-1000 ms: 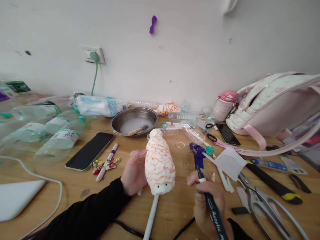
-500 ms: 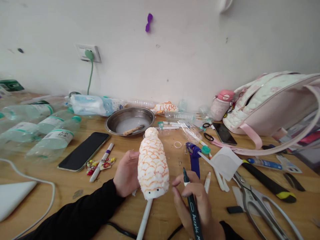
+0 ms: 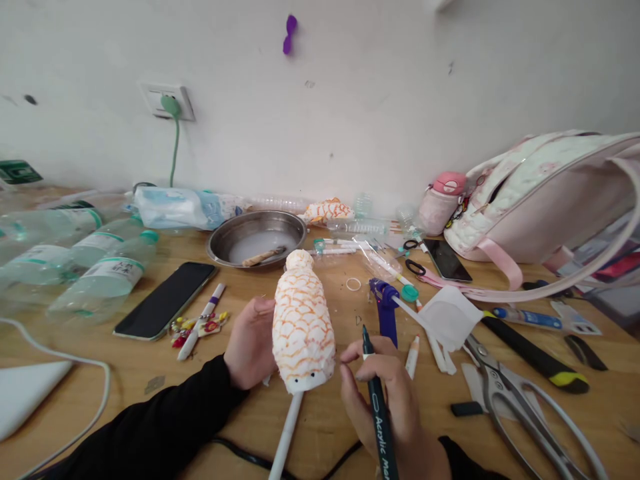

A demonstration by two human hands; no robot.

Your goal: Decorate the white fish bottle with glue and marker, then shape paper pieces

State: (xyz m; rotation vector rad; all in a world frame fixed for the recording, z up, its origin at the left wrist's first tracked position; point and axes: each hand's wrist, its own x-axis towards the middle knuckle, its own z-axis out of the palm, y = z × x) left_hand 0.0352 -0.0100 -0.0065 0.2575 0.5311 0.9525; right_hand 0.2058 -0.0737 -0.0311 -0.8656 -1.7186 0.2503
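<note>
My left hand (image 3: 251, 341) grips the side of a white bottle painted with orange fish scales (image 3: 302, 323), which lies on the wooden table with a white stick (image 3: 285, 437) at its near end. My right hand (image 3: 389, 400) is closed round a dark green acrylic marker (image 3: 377, 407), tip pointing up and away, just right of the painted bottle. A blue glue gun (image 3: 385, 307) lies right behind the marker tip.
Several clear bottles (image 3: 75, 263) lie at the left, with a black phone (image 3: 165, 299) and a steel bowl (image 3: 256, 238) beyond. Large shears (image 3: 520, 403), a black-handled tool (image 3: 533, 351), a second phone (image 3: 447, 259) and a quilted bag (image 3: 540, 193) crowd the right. A white cable (image 3: 95, 407) runs at near left.
My right hand with the marker has moved left toward the painted bottle and lifted its tip off the glue gun. The view has shifted slightly; my left hand keeps its hold.
</note>
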